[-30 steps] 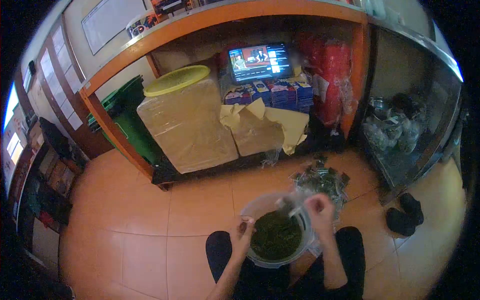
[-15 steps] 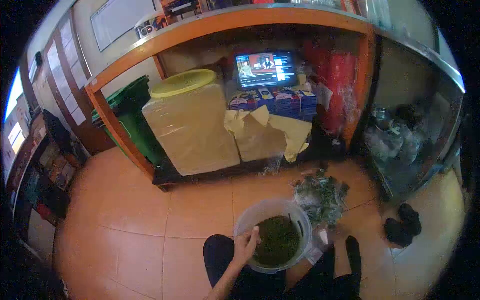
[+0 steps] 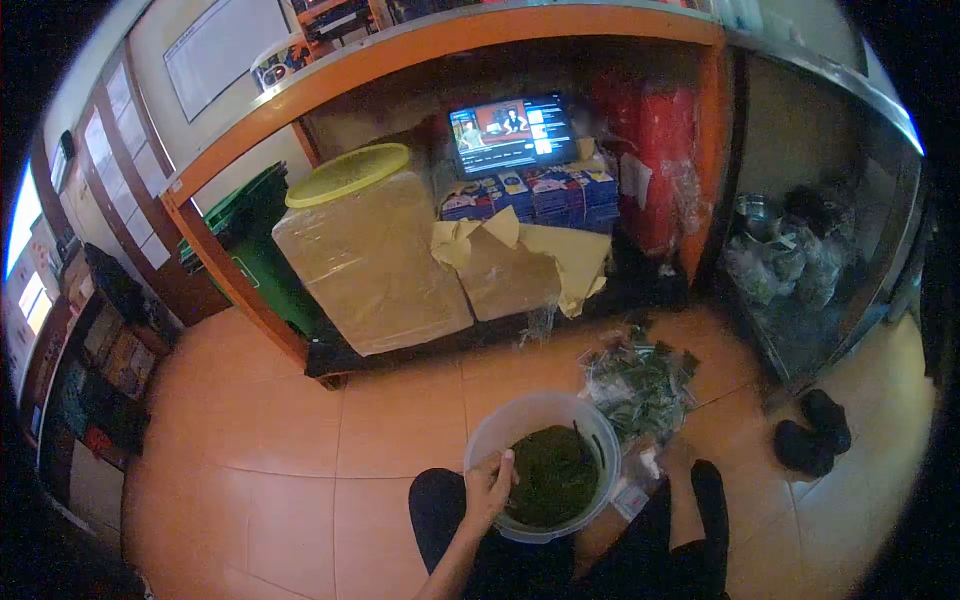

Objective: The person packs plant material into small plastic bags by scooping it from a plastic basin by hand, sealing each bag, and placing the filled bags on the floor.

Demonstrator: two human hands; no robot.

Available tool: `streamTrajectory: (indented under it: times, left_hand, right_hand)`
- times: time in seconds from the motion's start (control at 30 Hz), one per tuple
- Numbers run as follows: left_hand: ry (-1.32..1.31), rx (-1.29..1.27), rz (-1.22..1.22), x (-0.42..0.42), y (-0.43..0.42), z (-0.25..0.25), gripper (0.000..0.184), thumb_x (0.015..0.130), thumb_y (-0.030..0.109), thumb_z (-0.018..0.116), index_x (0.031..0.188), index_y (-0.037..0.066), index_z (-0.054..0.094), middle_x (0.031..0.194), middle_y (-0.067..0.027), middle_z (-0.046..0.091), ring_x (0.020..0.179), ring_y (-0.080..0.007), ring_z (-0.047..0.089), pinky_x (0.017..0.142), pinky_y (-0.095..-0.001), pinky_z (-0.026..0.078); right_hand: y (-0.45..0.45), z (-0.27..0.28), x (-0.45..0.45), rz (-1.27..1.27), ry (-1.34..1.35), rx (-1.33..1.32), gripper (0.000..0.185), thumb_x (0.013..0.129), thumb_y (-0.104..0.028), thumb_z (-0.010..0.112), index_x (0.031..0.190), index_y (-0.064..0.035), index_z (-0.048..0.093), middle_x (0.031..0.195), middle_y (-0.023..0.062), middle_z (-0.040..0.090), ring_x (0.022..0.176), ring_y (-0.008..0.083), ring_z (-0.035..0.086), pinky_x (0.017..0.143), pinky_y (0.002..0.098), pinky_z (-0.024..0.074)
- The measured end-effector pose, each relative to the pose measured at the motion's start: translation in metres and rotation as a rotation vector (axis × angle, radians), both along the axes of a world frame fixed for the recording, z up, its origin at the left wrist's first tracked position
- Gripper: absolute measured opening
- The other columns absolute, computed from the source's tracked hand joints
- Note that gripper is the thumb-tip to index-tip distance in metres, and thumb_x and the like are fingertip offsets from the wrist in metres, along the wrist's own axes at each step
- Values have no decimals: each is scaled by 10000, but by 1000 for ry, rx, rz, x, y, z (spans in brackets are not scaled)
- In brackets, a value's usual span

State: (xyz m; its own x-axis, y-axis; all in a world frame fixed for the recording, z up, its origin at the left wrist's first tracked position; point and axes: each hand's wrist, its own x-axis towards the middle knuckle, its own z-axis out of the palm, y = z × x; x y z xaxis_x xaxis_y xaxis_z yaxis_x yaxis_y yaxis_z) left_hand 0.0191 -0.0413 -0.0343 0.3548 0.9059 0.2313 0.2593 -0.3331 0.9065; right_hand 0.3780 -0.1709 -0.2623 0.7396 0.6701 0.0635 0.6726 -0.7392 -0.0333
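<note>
Tub (image 3: 532, 410) of dark green flakes (image 3: 555, 480) sits between your knees (image 3: 434, 495), your left hand (image 3: 487, 488) pinching its rim, probably for steadiness; your right hand (image 3: 681, 460) nears the packets (image 3: 640, 385), fingers too blurred to tell.

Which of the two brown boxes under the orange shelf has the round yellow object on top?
The taller left box, beside the green bin, has the yellow object; the right box instead has torn brown material along its top.
</note>
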Motion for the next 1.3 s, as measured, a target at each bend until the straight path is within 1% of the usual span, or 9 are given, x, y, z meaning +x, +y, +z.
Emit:
streamTrajectory:
  times: [0.27,0.47,0.53,0.67,0.73,0.8,0.97,1.1,1.3]
  left_hand:
    - [96,-33,-16,-2,0,3,447,953,286,497,630,-10,588,590,-104,559,574,-204,556,579,-346,422]
    - [84,-1,-48,-1,-1,2,436,944,286,511,634,-4,613,613,-118,571,579,-226,558,586,-348,423]
    - [99,3,-59,-3,1,-4,371,936,276,529,704,4,627,614,-105,574,582,-209,556,584,-339,423]
    - [-85,-273,-109,6,-9,-5,216,920,238,573,988,38,619,619,-35,566,607,-122,540,571,-291,418]
    - [-69,-285,-192,13,-12,3,227,919,226,578,1057,46,590,629,-19,558,621,-97,531,574,-266,418]
    - [-46,-305,-282,23,-19,19,263,918,214,583,1125,53,561,638,-3,549,636,-72,521,576,-242,417]
    - [-188,-198,-425,47,-19,33,164,934,158,568,1058,50,571,827,-15,583,705,-85,538,630,-241,460]
    - [-199,-163,-382,34,-13,25,188,948,197,541,1021,24,543,808,-42,589,664,-89,534,633,-257,453]
    - [-288,17,-211,37,-28,30,199,950,213,532,989,19,554,806,-76,558,721,-147,554,627,-305,447]
  right_hand:
    - [2,-1,7,-78,109,31,414,715,-424,694,829,-29,657,867,171,632,814,344,632,741,457,519]
    - [-10,-38,16,119,-459,249,403,655,-388,721,862,-47,659,799,190,636,779,340,632,711,448,507]
    - [-8,-12,11,99,-20,428,309,655,-299,732,830,-54,664,785,168,653,741,343,634,667,431,499]
    - [-10,138,-36,-1,192,379,203,686,-204,744,777,-42,663,699,108,649,654,264,630,622,373,496]
    - [-6,211,-60,236,627,687,129,708,-128,732,764,-46,650,660,97,626,585,225,606,565,351,489]
    - [4,282,-96,346,864,648,145,748,-147,733,730,-34,644,630,81,610,572,153,584,560,293,474]
    - [20,326,-147,757,800,521,126,788,-132,714,817,-22,661,775,47,647,718,110,606,649,260,483]
    - [23,303,-160,809,1050,576,118,811,-128,662,885,-43,626,763,97,647,687,181,635,652,326,498]
    - [26,290,-175,728,828,430,132,815,-188,655,823,-63,612,757,88,635,661,233,627,618,351,492]
